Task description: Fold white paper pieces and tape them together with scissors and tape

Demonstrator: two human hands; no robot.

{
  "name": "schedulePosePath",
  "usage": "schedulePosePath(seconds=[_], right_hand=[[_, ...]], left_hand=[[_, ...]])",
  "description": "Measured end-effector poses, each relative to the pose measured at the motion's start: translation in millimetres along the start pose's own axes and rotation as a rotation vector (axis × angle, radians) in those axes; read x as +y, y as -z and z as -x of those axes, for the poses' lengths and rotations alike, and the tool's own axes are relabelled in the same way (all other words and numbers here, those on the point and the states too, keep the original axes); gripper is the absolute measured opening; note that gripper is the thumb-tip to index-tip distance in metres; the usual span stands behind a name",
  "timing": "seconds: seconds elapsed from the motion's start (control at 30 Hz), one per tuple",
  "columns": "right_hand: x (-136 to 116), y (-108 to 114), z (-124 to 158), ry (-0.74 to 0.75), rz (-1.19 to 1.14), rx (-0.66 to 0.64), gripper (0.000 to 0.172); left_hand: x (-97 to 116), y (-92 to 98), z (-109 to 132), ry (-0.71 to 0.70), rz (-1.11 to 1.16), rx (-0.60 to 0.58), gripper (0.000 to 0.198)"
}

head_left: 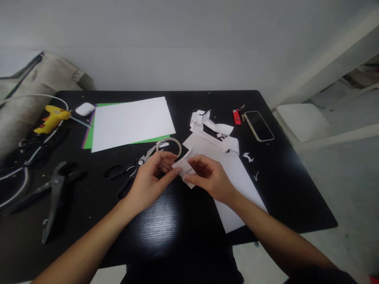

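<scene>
Between my two hands is a small folded piece of white paper (pixel 186 167), held above the black table. My left hand (pixel 155 173) pinches its left side between thumb and fingers. On the opposite side, my right hand (pixel 211 176) grips it with thumb below and fingers curled behind. Beneath my right hand and forearm lies a long white paper sheet (pixel 233 189). Black-handled scissors (pixel 141 161) rest just beyond my left hand, partly covered by it. A roll of tape (pixel 180 148) sits right behind my left fingers.
Cut paper scraps (pixel 213 128) lie beyond my right hand. A phone (pixel 259 126) and red lighter (pixel 237 116) are at the back right. White sheets (pixel 133 122) over coloured ones lie back left, near a yellow glue gun (pixel 51 119), a white case (pixel 85 109) and large shears (pixel 56 189).
</scene>
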State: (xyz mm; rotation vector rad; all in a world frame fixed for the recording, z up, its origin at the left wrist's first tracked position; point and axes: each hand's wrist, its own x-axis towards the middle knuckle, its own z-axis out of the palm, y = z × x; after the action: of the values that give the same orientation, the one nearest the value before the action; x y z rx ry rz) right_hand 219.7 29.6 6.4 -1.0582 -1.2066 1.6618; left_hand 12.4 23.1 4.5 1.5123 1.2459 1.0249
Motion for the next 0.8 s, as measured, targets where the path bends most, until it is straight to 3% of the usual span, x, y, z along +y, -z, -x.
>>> schedulePosePath(seconds=[0.17,0.8], right_hand=[[-0.1,-0.7,0.7,-0.016,0.046,0.025,0.021],[7.8,-0.8,-2.4,-0.135,-0.004,0.074,0.028]], left_hand=[[3.4,0.4,-0.1,-0.025,-0.045,-0.021,0.021],[-1.2,0.4,-3.0,-0.037,-0.081,-0.05,0.014]])
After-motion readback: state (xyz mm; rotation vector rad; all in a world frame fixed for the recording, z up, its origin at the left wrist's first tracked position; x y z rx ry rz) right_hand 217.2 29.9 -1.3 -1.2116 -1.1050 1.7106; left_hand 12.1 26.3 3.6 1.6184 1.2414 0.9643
